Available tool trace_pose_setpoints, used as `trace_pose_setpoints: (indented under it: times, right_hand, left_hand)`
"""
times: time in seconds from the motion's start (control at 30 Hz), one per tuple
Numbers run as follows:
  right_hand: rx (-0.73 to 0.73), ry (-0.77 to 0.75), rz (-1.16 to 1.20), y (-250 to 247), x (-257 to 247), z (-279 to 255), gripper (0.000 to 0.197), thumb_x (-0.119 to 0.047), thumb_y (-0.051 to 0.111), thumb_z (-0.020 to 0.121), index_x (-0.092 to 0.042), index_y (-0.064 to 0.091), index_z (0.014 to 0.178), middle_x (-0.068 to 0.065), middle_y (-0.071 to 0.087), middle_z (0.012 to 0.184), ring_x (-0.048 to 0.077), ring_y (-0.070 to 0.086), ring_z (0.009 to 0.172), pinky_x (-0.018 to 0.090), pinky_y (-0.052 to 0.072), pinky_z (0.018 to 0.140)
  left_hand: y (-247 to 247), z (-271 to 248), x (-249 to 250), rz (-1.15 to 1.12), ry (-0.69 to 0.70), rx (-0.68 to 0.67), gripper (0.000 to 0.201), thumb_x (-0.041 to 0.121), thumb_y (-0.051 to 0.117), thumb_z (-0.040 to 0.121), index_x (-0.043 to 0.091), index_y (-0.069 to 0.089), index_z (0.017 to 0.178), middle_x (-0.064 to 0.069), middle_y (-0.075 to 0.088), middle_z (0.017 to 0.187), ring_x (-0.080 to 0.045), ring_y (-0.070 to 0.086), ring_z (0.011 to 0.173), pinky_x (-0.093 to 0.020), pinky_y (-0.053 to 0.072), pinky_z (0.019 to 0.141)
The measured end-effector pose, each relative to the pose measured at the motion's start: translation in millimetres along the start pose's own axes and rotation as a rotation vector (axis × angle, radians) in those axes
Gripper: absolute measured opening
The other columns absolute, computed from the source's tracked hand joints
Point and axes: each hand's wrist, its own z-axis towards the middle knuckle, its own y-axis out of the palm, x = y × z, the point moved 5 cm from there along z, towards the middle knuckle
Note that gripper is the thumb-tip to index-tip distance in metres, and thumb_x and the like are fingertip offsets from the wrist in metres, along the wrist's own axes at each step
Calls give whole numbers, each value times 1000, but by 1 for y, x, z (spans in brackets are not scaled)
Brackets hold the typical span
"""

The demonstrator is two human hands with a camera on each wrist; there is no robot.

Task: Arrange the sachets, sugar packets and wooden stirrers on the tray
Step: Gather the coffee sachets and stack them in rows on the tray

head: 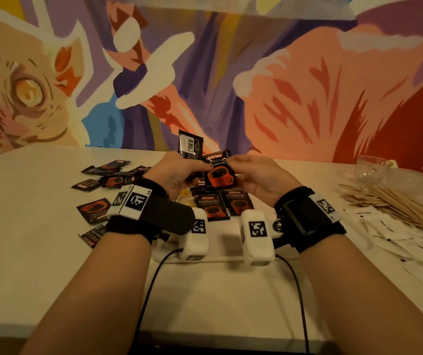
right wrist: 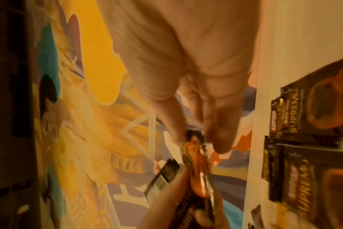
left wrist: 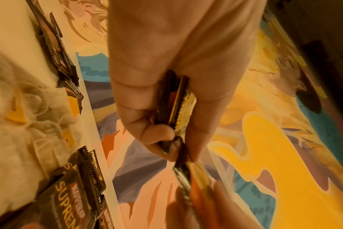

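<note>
Left hand (head: 173,175) grip clamped on black coffee sachets (head: 190,146); right hand (head: 256,179) grip pinched black-orange sachet (head: 219,172). Few sachets sat mid-frame on white tray (head: 220,242). Wooden stirrers (head: 397,203), white sugar packets (head: 395,234) waited right, on desk (head: 25,239).

The black coffee sachet (head: 218,170) pinched between both hands reads "KOPIKO SUPREMO", the sachets on the tray (head: 211,206) just below that grip repeat "KOPIKO" and "SUPREMO", a loose sachet (head: 93,210) left of the grip shows "SUPREMO" sideways, and the left wristband tag (head: 138,199) bears "L5".
</note>
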Motion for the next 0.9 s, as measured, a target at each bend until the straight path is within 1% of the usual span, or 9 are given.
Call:
trace_pose_setpoints:
  times: [0.07, 0.23, 0.37, 0.47, 0.53, 0.6, 0.7, 0.77, 0.9]
  right_hand:
    - [-8, 44, -136, -1, 6, 0, 19, 1, 57, 87, -3, 64, 104, 9, 68, 90, 17, 64, 78, 23, 53, 65]
    - [259, 113, -287, -35, 11, 8, 15, 11, 53, 85, -2, 61, 89, 10, 53, 73, 15, 48, 60, 21, 38, 51]
    - [291, 392, -404, -58, 30, 9, 10, 9, 55, 85, 1, 58, 79, 15, 57, 79, 18, 50, 64, 24, 37, 49]
    - [306, 438, -433, -62, 39, 11, 11, 8, 58, 84, 9, 62, 94, 19, 60, 88, 24, 56, 74, 31, 51, 67]
    - [307, 439, -488, -61, 41, 12, 23, 7, 63, 81, 10, 62, 104, 23, 63, 98, 29, 58, 86, 42, 50, 90]
    - [308, 423, -540, -61, 43, 15, 24, 4, 67, 79, 11, 65, 102, 26, 66, 105, 31, 62, 90, 47, 49, 94]
    - [307, 400, -532, -59, 42, 15, 12, -1, 68, 81, 7, 64, 89, 19, 62, 83, 23, 55, 71, 32, 52, 79]
    - [305, 394, -540, -58, 40, 15, 10, -7, 69, 82, 0, 61, 82, 12, 54, 74, 18, 49, 66, 31, 49, 73]
    - [340, 220, -519, -48, 18, 8, 12, -10, 63, 87, -2, 60, 96, 8, 50, 72, 15, 44, 61, 27, 43, 62]
  left_hand:
    - [3, -1, 0, 19, -5, -34, 12, 3, 64, 84, 8, 62, 95, -7, 65, 83, -13, 59, 68, -14, 43, 45]
    - [5, -3, -2, -61, -95, -58, 18, 32, 55, 93, 14, 56, 96, -7, 63, 82, -15, 64, 55, -15, 43, 39]
    - [7, -9, 0, -141, -127, -86, 17, 23, 40, 97, 11, 52, 97, -14, 65, 81, -20, 65, 53, -16, 45, 41]
    - [6, -11, -1, -146, -147, -98, 16, 14, 39, 94, 8, 50, 102, -17, 64, 83, -23, 65, 61, -17, 48, 42]
    - [7, -12, -3, -119, -180, -124, 14, 12, 39, 94, 8, 49, 103, -16, 65, 85, -24, 65, 69, -17, 49, 43]
    - [9, -11, -5, -51, -209, -167, 12, 11, 42, 95, 7, 50, 102, -13, 65, 85, -20, 64, 72, -16, 48, 43]
    - [10, -8, -6, 64, -196, -169, 8, 8, 51, 92, 11, 54, 100, -6, 65, 83, -14, 62, 71, -15, 49, 42]
    - [10, -6, -5, 100, -160, -164, 11, 6, 53, 91, 14, 56, 98, -4, 65, 84, -13, 62, 72, -15, 49, 42]
    - [11, -6, -5, 128, -119, -177, 13, 6, 57, 90, 16, 59, 99, -3, 67, 87, -14, 63, 76, -16, 51, 45]
